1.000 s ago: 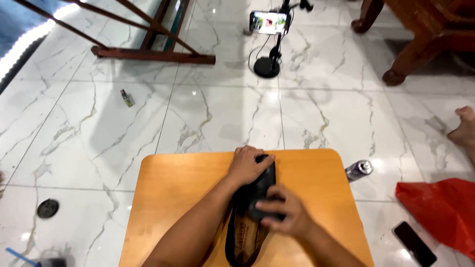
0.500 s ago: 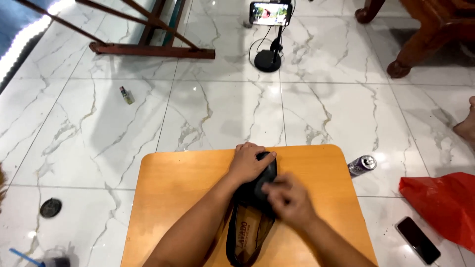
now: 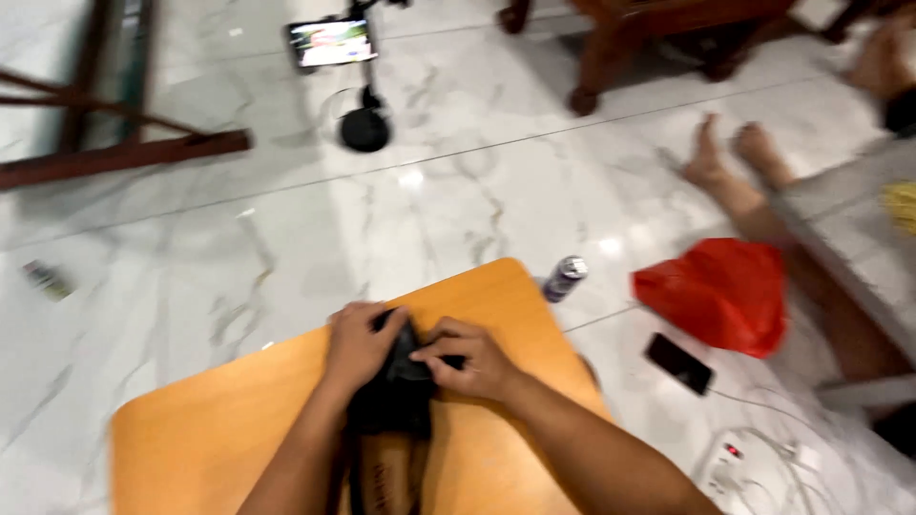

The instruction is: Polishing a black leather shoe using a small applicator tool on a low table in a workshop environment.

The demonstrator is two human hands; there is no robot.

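My left hand point(image 3: 358, 345) and right hand point(image 3: 474, 360) both grip the toe of a dark shoe point(image 3: 393, 420); it lies between them on the wooden table point(image 3: 210, 429). Beyond my right hand, a can point(image 3: 565, 278) and red bag point(image 3: 720, 292) lie on the floor.

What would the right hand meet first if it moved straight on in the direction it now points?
The right hand points toward the left hand across the dark shoe they both grip. It would probably meet the left hand's fingers first; the view is blurred, so the gap is unclear.
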